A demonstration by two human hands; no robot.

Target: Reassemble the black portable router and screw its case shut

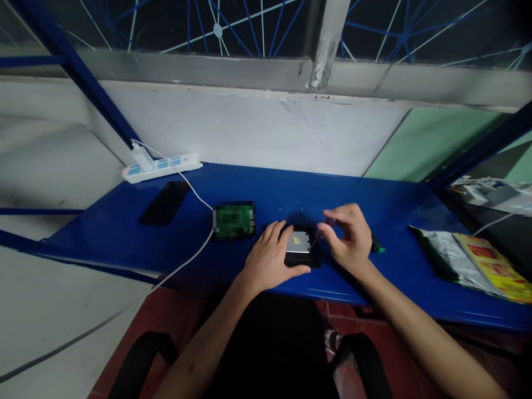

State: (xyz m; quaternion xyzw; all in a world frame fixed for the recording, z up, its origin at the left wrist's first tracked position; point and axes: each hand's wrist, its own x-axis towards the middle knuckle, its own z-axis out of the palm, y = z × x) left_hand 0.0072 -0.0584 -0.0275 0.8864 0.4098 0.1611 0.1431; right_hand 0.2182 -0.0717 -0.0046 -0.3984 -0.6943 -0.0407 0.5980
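Black case (301, 260) lies flat between the two hands, directly under the fingers of the left hand (270, 256), which holds it across its left end, fingertips toward the far side and thumb along the near edge. Set in it is a silver plate (303, 247) with a yellowish patch (296, 240). To its right, the right hand (351, 237) pinches a slim tool (329, 221) with a purplish handle, the shaft slanting down toward the plate's right edge; whether the tip touches is too small to tell. Tiny pieces (301, 211) lie just beyond the case on the blue table (266, 185). Left of the left hand sits a green circuit board (233, 220); farther left, a dark flat slab (165, 204) and a white power strip (183, 162). Well to the right lies a shiny packet (469, 260).
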